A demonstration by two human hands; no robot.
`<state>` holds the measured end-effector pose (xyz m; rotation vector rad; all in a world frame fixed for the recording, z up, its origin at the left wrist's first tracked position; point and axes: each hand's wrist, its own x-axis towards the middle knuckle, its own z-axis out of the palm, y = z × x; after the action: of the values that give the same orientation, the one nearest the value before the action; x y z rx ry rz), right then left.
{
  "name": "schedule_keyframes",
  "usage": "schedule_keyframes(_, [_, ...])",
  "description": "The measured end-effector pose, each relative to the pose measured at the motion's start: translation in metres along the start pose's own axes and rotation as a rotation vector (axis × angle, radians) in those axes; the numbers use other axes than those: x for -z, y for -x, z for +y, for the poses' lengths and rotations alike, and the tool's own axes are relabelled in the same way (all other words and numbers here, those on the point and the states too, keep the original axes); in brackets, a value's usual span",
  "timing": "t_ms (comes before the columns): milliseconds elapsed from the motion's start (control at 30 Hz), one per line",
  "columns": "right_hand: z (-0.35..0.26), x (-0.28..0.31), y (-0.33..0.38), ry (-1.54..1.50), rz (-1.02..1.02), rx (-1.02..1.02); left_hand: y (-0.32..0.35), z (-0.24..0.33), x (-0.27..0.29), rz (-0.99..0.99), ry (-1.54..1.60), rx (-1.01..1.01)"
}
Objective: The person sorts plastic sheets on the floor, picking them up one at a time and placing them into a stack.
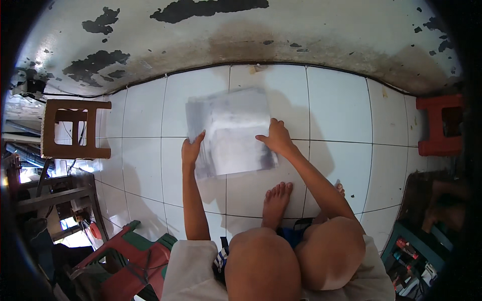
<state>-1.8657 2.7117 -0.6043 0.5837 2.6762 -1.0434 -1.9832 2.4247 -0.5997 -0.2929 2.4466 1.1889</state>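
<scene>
A loose stack of thin, see-through greyish plastic sheets (236,143) is spread out in front of me, its layers slightly out of line. They look like flat clear bags or sleeves, but I cannot tell which. My left hand (192,149) grips the left edge, thumb on top and the other fingers hidden beneath. At the right edge, my right hand (278,137) pinches the stack with its thumb laid over the upper face. The sheets are held above the tiled floor.
White floor tiles (341,115) reach a peeling wall (301,30) with a dark cable along its foot. A brown stool (50,130) stands left, a red stool (432,125) right. Red and green plastic furniture (135,261) sits lower left; a cluttered dark green shelf (409,241) lower right. My bare foot (276,203) is near the sheets.
</scene>
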Motion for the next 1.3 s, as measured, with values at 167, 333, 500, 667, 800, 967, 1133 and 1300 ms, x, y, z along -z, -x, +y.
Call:
schedule_keyframes(167, [0.002, 0.007, -0.009, -0.041, -0.054, -0.074, -0.003, 0.024, 0.008, -0.17, 0.023, 0.137])
schedule_keyframes(333, [-0.001, 0.007, -0.012, 0.016, -0.088, -0.001, 0.001, 0.024, 0.002, -0.213, 0.054, 0.006])
schedule_keyframes(500, [0.003, -0.001, -0.021, -0.047, -0.058, 0.02, -0.019, 0.007, 0.007, -0.125, -0.101, 0.012])
schedule_keyframes(667, [0.027, -0.002, -0.026, -0.12, 0.002, -0.014, 0.028, 0.021, -0.019, 0.161, -0.291, -0.343])
schedule_keyframes(800, [0.045, 0.002, -0.002, -0.334, -0.038, 0.011, 0.127, 0.094, -0.015, 0.161, -0.23, -0.526])
schedule_keyframes(967, [0.054, 0.051, 0.027, -1.094, 0.074, 0.12, 0.178, 0.143, 0.001, 0.0, -0.091, -1.053])
schedule_keyframes(1133, [0.161, 0.135, 0.001, -1.223, 0.052, 0.956, 0.159, 0.133, -0.019, -0.057, 0.068, -1.117])
schedule_keyframes(1300, [0.193, 0.152, 0.081, -1.351, 0.436, 0.217, 0.119, 0.136, -0.087, -0.199, -0.231, -0.536])
